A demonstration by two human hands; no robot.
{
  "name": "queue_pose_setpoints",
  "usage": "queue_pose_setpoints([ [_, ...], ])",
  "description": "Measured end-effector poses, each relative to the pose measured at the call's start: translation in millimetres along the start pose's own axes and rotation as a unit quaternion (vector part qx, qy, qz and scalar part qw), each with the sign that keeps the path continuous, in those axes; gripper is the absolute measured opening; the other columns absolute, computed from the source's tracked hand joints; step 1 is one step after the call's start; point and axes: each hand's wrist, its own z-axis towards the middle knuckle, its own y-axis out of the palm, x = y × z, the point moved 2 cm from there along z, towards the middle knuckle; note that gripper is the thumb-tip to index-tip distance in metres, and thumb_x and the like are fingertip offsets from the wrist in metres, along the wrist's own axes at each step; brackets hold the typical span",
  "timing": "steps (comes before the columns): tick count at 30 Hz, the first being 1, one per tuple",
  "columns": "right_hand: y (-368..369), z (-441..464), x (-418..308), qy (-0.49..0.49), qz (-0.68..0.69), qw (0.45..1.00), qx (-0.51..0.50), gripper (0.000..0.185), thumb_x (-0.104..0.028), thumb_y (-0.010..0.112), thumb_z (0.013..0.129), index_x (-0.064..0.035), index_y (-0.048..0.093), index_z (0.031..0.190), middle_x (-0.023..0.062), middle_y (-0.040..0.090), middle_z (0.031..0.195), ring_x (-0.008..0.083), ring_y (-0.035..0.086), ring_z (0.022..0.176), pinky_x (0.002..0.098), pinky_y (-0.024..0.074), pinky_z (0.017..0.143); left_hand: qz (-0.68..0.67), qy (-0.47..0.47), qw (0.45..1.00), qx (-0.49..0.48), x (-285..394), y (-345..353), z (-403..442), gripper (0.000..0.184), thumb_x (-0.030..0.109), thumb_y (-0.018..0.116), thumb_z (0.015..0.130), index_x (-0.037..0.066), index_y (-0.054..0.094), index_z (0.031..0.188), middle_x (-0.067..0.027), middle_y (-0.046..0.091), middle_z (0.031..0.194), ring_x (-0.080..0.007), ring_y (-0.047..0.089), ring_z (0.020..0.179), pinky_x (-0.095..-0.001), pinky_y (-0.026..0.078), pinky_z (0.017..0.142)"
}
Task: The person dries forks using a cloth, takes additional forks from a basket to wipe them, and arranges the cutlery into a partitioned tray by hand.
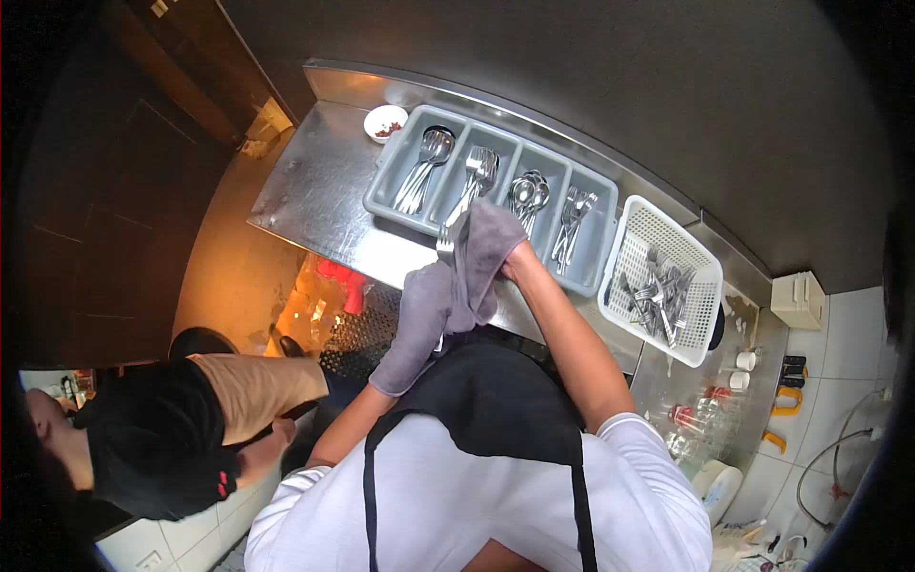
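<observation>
A grey cloth or mitt covers my left hand (422, 310), which is closed around a fork (445, 245). The tines show above that hand and a bit of handle shows below it. My right hand (516, 261) grips a grey cloth (477, 262), pressed against the fork's side; its fingers are mostly hidden. Just beyond my hands lies a grey cutlery tray (381, 195) with side-by-side compartments. From left to right they hold large spoons (434, 153), forks (481, 167), small spoons (527, 194) and small forks (575, 214).
Right of the tray, a white perforated basket (701, 253) holds jumbled cutlery (658, 296). A small white bowl (385, 122) with reddish bits stands at the tray's left. Glass bottles (691, 429) are at lower right. Another person (157, 434) is at the left, near the steel counter (310, 172).
</observation>
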Motion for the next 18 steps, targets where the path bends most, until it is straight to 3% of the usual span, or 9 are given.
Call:
queue_pose_setpoints([
  [2, -0.2, -4.2, -2.8, 0.001, 0.036, 0.997, 0.068, 0.012, -0.016, 0.062, 0.087, -0.0046, 0.065, 0.091, 0.0103, 0.062, 0.078, 0.0236, 0.064, 0.073, 0.0342, 0.0501, 0.061, -0.007, 0.021, 0.999, 0.026, 10.1, -14.7, 3.6, 0.005, 0.01, 0.059, 0.08, 0.006, 0.057, 0.08, -0.0136, 0.057, 0.08, -0.0331, 0.059, 0.083, -0.0445, 0.044, 0.073],
  [4, 4.9, -16.1, -6.1, 0.003, 0.071, 0.989, 0.13, 0.016, -0.015, 0.061, 0.089, -0.0043, 0.063, 0.101, 0.0097, 0.063, 0.085, 0.0225, 0.063, 0.074, 0.0336, 0.0487, 0.061, 0.091, -0.01, 0.976, -0.196, 24.7, -23.8, 22.9, 0.006, 0.01, 0.059, 0.081, 0.005, 0.059, 0.083, -0.0142, 0.059, 0.083, -0.033, 0.06, 0.085, -0.0455, 0.045, 0.075],
  [6, 25.1, -30.1, -23.5, 0.036, -0.023, 0.989, 0.14, 0.017, -0.014, 0.062, 0.09, -0.0061, 0.063, 0.106, 0.0075, 0.061, 0.087, 0.0222, 0.061, 0.081, 0.0311, 0.048, 0.069, 0.157, 0.034, 0.953, -0.259, 23.6, -12.7, 18.8, 0.009, 0.012, 0.057, 0.085, 0.004, 0.06, 0.087, -0.0161, 0.061, 0.085, -0.0353, 0.062, 0.085, -0.0454, 0.048, 0.073],
  [7, 27.4, -37.5, -19.8, 0.105, 0.184, 0.965, 0.153, 0.019, -0.012, 0.062, 0.088, -0.0065, 0.063, 0.106, 0.0074, 0.061, 0.087, 0.0227, 0.06, 0.081, 0.0308, 0.0484, 0.071, 0.176, 0.096, 0.957, -0.209, 9.4, 8.2, 5.8, 0.011, 0.013, 0.055, 0.088, 0.003, 0.06, 0.088, -0.0177, 0.062, 0.085, -0.0376, 0.063, 0.083, -0.0448, 0.05, 0.07],
  [9, 30.7, -52.9, -9.4, 0.22, 0.563, 0.778, 0.168, 0.024, -0.009, 0.063, 0.084, -0.0075, 0.063, 0.108, 0.0073, 0.061, 0.089, 0.0237, 0.059, 0.08, 0.0303, 0.0492, 0.074, 0.093, 0.141, 0.979, -0.113, 8.1, 9.5, -5.0, 0.014, 0.015, 0.053, 0.092, 0.002, 0.058, 0.091, -0.0195, 0.063, 0.087, -0.0403, 0.064, 0.083, -0.0451, 0.052, 0.068],
  [10, 24.6, -55.0, 1.7, 0.238, 0.465, 0.838, 0.159, 0.025, -0.009, 0.065, 0.08, -0.0067, 0.065, 0.105, 0.0075, 0.065, 0.093, 0.0253, 0.06, 0.079, 0.0325, 0.0523, 0.075, -0.009, 0.121, 0.99, -0.068, 15.5, -5.5, -6.6, 0.014, 0.015, 0.052, 0.093, 0.002, 0.057, 0.092, -0.0198, 0.062, 0.089, -0.0406, 0.064, 0.084, -0.046, 0.052, 0.069],
  [11, 46.1, -53.7, 18.5, 0.232, 0.435, 0.843, 0.215, 0.025, -0.01, 0.065, 0.08, -0.0063, 0.065, 0.104, 0.008, 0.066, 0.091, 0.0261, 0.061, 0.077, 0.0346, 0.0532, 0.074, -0.112, 0.1, 0.988, -0.024, 19.8, -14.6, -7.6, 0.013, 0.015, 0.052, 0.093, 0.002, 0.056, 0.094, -0.02, 0.061, 0.09, -0.0409, 0.063, 0.086, -0.0469, 0.052, 0.07],
  [14, 77.0, -53.5, 42.3, 0.201, 0.286, 0.894, 0.28, 0.02, -0.012, 0.064, 0.079, -0.0041, 0.066, 0.097, 0.0116, 0.068, 0.084, 0.0293, 0.064, 0.072, 0.0402, 0.0547, 0.069, -0.103, 0.084, 0.99, -0.056, 23.3, -1.8, -6.8, 0.011, 0.01, 0.056, 0.088, 0.001, 0.058, 0.094, -0.0168, 0.06, 0.087, -0.0351, 0.062, 0.087, -0.0417, 0.05, 0.079],
  [18, 3.9, -55.5, -21.2, 0.147, -0.01, 0.985, 0.094, 0.014, -0.01, 0.056, 0.084, 0.0011, 0.064, 0.084, 0.0197, 0.064, 0.071, 0.0335, 0.066, 0.066, 0.0435, 0.0533, 0.066, -0.091, 0.071, 0.99, -0.081, 24.4, 0.0, -4.0, 0.011, 0.011, 0.054, 0.09, 0.001, 0.057, 0.095, -0.0168, 0.06, 0.088, -0.0339, 0.062, 0.086, -0.0416, 0.051, 0.077],
])
